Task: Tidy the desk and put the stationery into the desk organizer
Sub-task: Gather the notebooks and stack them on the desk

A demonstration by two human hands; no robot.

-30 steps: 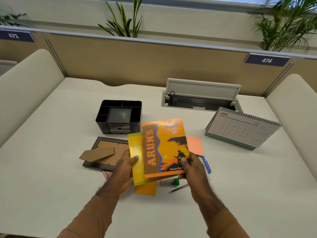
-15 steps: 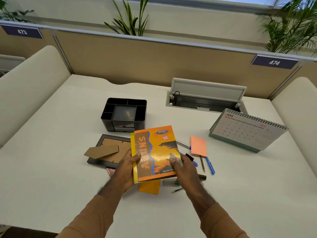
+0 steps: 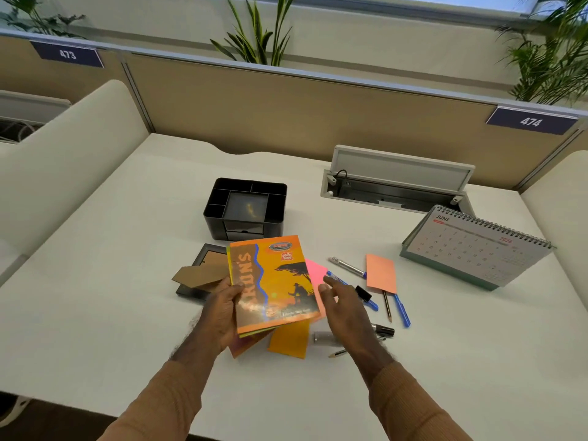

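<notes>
left hand grips notebook edge; right hand open beside.

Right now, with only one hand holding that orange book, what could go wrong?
1. The left hand grips the orange book by one edge only, with a yellow sheet tucked behind it. The right hand is open and off it, so something could slip out.

2. Pens and a black clip lie scattered under the right hand; a sweep might roll them across the desk.
</notes>
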